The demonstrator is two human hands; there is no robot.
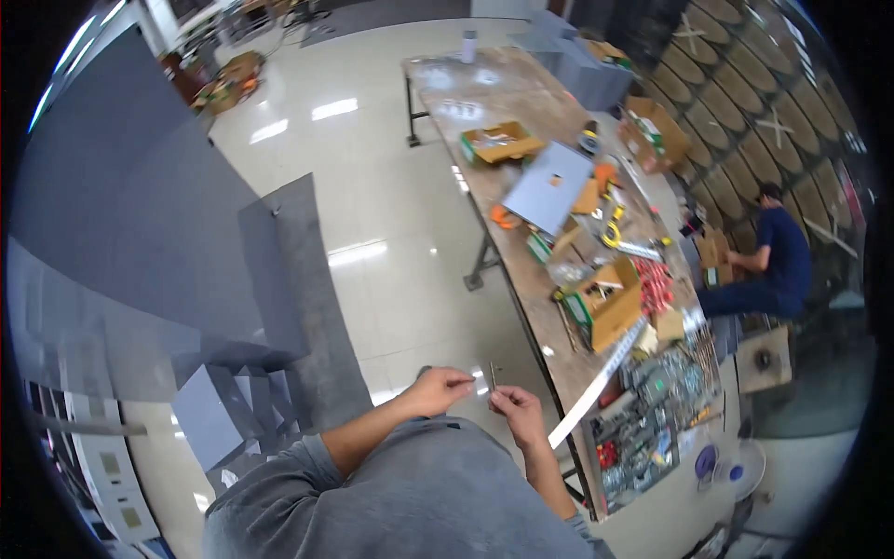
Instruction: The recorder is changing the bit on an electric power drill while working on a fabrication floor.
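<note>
My right hand (pixel 520 415) holds a thin, brownish metal piece (pixel 493 374) upright between thumb and fingers, in front of my body. It looks like a long screw or a drill bit; its exact kind is too small to tell. Just left of it, my left hand (pixel 441 389) is closed in a pinch, its fingertips pointing at the metal piece but apart from it. Whether something small sits in that pinch cannot be made out. Both hands are over the floor, left of the table's near end.
A long wooden table (pixel 447 88) runs along my right, bearing an open cardboard box (pixel 615 321), a grey panel (pixel 549 186), a white strip (pixel 596 387) and many metal parts (pixel 652 410). Beyond it a co-worker (pixel 780 247) crouches by a carton. Grey boxes (pixel 214 415) stand left.
</note>
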